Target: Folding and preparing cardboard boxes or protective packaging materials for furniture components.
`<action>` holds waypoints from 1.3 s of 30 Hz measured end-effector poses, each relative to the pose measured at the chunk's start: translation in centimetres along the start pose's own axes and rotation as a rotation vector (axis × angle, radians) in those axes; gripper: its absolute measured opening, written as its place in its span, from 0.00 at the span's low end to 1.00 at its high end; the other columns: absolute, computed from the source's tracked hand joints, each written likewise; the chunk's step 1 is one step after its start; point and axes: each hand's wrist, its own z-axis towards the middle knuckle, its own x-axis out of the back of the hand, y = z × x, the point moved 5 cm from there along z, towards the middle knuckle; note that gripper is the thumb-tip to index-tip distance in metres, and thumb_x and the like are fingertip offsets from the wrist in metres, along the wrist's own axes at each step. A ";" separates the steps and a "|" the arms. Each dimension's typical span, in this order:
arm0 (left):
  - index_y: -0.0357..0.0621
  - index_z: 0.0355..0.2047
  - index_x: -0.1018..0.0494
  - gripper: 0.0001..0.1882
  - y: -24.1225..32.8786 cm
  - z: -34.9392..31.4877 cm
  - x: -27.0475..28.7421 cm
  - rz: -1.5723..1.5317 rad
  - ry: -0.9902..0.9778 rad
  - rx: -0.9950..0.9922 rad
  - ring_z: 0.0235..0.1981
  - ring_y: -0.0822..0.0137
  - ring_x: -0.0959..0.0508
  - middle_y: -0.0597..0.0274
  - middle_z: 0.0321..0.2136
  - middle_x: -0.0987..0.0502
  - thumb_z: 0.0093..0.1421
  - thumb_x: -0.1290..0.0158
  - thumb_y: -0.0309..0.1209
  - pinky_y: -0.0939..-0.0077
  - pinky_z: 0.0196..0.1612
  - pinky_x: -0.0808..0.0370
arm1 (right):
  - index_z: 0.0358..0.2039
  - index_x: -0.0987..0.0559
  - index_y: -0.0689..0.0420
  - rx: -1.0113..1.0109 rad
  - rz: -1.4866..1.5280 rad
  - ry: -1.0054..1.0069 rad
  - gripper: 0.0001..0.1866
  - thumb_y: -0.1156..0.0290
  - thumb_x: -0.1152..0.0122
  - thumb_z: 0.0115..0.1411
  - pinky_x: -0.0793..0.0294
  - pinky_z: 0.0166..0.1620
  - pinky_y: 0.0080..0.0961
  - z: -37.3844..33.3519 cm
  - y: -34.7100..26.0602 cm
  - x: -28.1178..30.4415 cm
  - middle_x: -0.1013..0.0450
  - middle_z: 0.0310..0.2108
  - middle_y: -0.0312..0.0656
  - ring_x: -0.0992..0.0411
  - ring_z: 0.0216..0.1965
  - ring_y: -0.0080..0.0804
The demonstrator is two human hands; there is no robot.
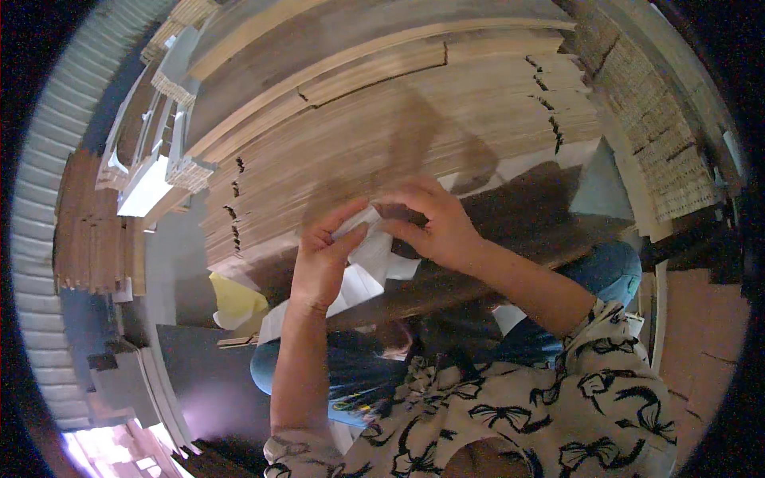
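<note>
A white, crumpled sheet [370, 256], thin like paper or film, is held up between my hands in front of a tall stack of flat cardboard [335, 159]. My left hand [323, 243] pinches its left upper part between thumb and fingers. On the other side my right hand [434, 221] is closed, thumb and fingertips together at the sheet's upper right edge. Lower down, a white strip [358, 288] hangs slantwise beside my left wrist. Whether it belongs to the same sheet, I cannot tell.
More stacked cardboard [661, 151] rises at the right, and a brown stack [96, 223] stands far left. A yellow piece of paper [237, 300] sticks out near the front left. A grey corrugated shutter [48, 239] runs along the left edge. My knees [610, 269] are close to the stack.
</note>
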 end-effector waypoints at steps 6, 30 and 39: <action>0.37 0.46 0.31 0.17 0.5 0.3 -2.6 0.218 -0.058 -0.042 0.41 0.73 0.28 0.59 0.43 0.28 0.55 0.50 0.27 0.81 0.44 0.32 | 0.30 0.27 0.56 0.305 -0.136 -0.007 0.13 0.73 0.35 0.42 0.34 0.42 0.34 -0.7 1.1 0.8 0.31 0.33 0.40 0.33 0.38 0.40; 0.35 0.37 0.29 0.23 -11.1 3.6 1.2 -0.326 0.261 0.305 0.34 0.64 0.26 0.58 0.32 0.27 0.58 0.53 0.47 0.70 0.36 0.29 | 0.24 0.28 0.57 -0.694 -0.709 0.290 0.11 0.69 0.35 0.44 0.32 0.29 0.27 -11.5 29.7 31.7 0.31 0.19 0.40 0.32 0.23 0.32; 0.38 0.37 0.30 0.21 -9.8 2.8 1.6 -0.124 0.233 0.207 0.32 0.64 0.26 0.59 0.31 0.27 0.57 0.51 0.46 0.68 0.35 0.28 | 0.29 0.27 0.56 -1.094 -0.968 0.445 0.17 0.57 0.37 0.46 0.30 0.35 0.34 -13.3 30.8 34.2 0.26 0.27 0.45 0.27 0.32 0.42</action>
